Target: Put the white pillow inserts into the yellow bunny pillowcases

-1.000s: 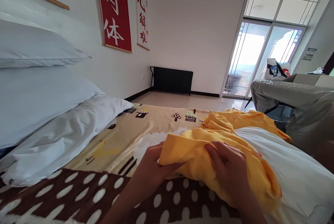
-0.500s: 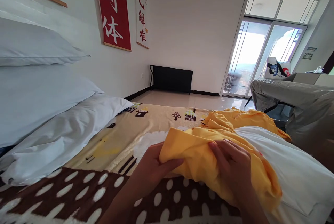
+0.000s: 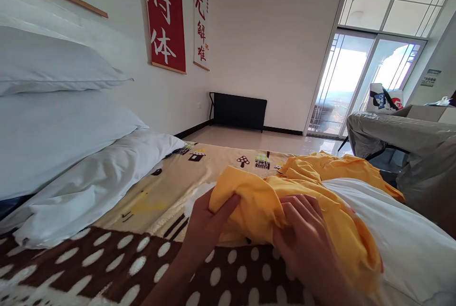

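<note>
A bunched yellow cloth (image 3: 249, 201) with a wide, hem-like edge lies across the patterned blanket; I cannot tell what kind of item it is. My left hand (image 3: 210, 220) grips its near left end, thumb on top and fingers hidden behind. About the gathered middle, my right hand (image 3: 302, 225) is closed, its fingers curled into the folds. More of the cloth spreads to the far right and hangs down beside my right wrist. Partly under it, on the right, lies a white pillow-like piece (image 3: 395, 230).
White pillows (image 3: 64, 130) are stacked at the left on the blanket (image 3: 142, 196), which is beige with brown, white-dotted borders. A black folded panel (image 3: 239, 111) stands against the far wall. Plastic-covered furniture (image 3: 420, 130) stands at the right, near a glass door (image 3: 342, 82).
My right hand has shifted slightly left and down, its fingers now curled further into the folds. My left hand has moved slightly left, raising the cloth's end. The view has shifted a little.
</note>
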Motion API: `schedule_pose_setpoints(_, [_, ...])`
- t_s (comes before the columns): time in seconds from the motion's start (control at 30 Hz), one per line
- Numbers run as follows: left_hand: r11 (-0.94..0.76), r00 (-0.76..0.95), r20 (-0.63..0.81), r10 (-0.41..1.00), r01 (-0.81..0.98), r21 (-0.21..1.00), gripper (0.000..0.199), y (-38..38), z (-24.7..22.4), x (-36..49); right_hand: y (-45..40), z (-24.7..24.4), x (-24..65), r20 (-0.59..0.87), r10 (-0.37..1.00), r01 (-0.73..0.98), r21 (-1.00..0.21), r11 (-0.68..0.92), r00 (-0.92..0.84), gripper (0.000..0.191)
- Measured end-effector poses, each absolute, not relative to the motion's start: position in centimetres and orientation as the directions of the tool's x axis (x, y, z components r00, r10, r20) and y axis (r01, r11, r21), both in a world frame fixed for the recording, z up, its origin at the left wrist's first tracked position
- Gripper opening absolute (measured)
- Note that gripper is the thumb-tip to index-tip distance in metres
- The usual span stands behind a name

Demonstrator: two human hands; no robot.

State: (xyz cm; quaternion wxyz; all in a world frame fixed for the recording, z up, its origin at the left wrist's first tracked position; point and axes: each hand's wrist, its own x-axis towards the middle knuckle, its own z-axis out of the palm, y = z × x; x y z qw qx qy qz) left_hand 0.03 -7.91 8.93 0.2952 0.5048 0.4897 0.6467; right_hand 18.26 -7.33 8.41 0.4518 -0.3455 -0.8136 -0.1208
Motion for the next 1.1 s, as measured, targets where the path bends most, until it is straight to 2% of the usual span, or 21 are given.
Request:
schedule_pose_setpoints(0.13, [-0.295,-0.365,0.294,0.883,0.056,0.954,0.033,-8.1,8.9,0.6,-6.1,7.8,18.4,0.831,0.501,0.706,-0.203,0.678,-0.242,0.013])
schedule_pose_setpoints(0.23, [-0.266,-0.391,0.260,0.883,0.039,0.963,0.034,-8.1,8.8,1.0,-5.2,7.6,18.7,0.818,0.546,0.694,-0.286,0.661,-0.184,0.004])
schedule_pose_setpoints(0.4, [-0.256,-0.425,0.304,0.852,0.167,0.952,0.036,-7.4,8.6,0.5,-4.0,7.5,19.4,0.793,0.605,0.579,-0.458,0.674,-0.078,0.018])
schedule_pose_setpoints(0.5, [-0.271,-0.450,0.348,0.822,0.229,0.935,0.035,-7.3,8.9,0.2,-4.0,7.9,19.7,0.851,0.522,0.571,-0.406,0.714,-0.048,0.016])
schedule_pose_setpoints(0.67, [-0.292,-0.457,0.367,0.810,0.229,0.929,0.033,-8.3,9.7,0.2,-6.1,8.8,19.8,0.915,0.397,0.590,-0.282,0.757,-0.072,0.013])
schedule_pose_setpoints(0.8, [-0.326,-0.513,0.405,0.757,0.241,0.914,0.032,-8.9,9.1,0.9,-8.0,8.9,19.9,0.927,0.367,0.603,-0.252,0.757,-0.073,0.013])
schedule_pose_setpoints(0.9, [-0.336,-0.551,0.397,0.734,0.214,0.917,0.033,-8.8,8.3,1.3,-8.0,9.0,20.5,0.900,0.398,0.610,-0.216,0.762,-0.179,0.014])
schedule_pose_setpoints(1.0, [-0.335,-0.467,0.377,0.800,0.174,0.926,0.030,-8.6,7.9,1.1,-7.4,9.1,21.3,0.863,0.438,0.590,-0.224,0.776,-0.249,0.014])
schedule_pose_setpoints(1.1, [-0.301,-0.316,0.327,0.891,0.130,0.945,0.023,-9.0,7.9,0.5,-7.1,9.3,21.9,0.861,0.461,0.601,-0.254,0.757,-0.216,0.014])
